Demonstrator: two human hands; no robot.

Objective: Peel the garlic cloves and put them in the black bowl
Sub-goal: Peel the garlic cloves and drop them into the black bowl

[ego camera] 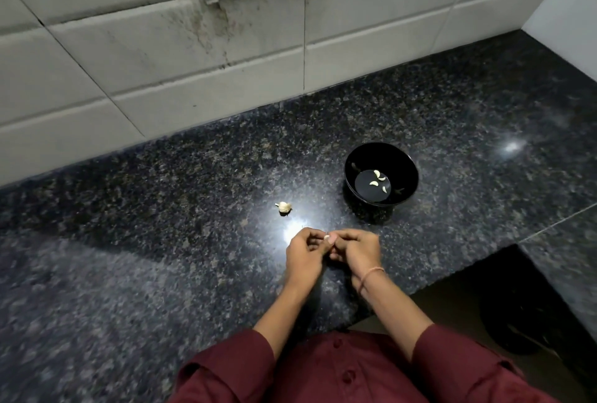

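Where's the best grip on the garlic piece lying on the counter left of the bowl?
Probably the rounded body of the garlic piece, pinched across its sides from above. It lies alone on the flat counter, clear of the bowl; the thin stub at its left looks too slim to hold.

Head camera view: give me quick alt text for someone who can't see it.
The left hand and right hand together pinch a garlic clove over a dark granite counter. Beyond them a black bowl holds a few peeled cloves, and a garlic piece lies on the counter left of the bowl.
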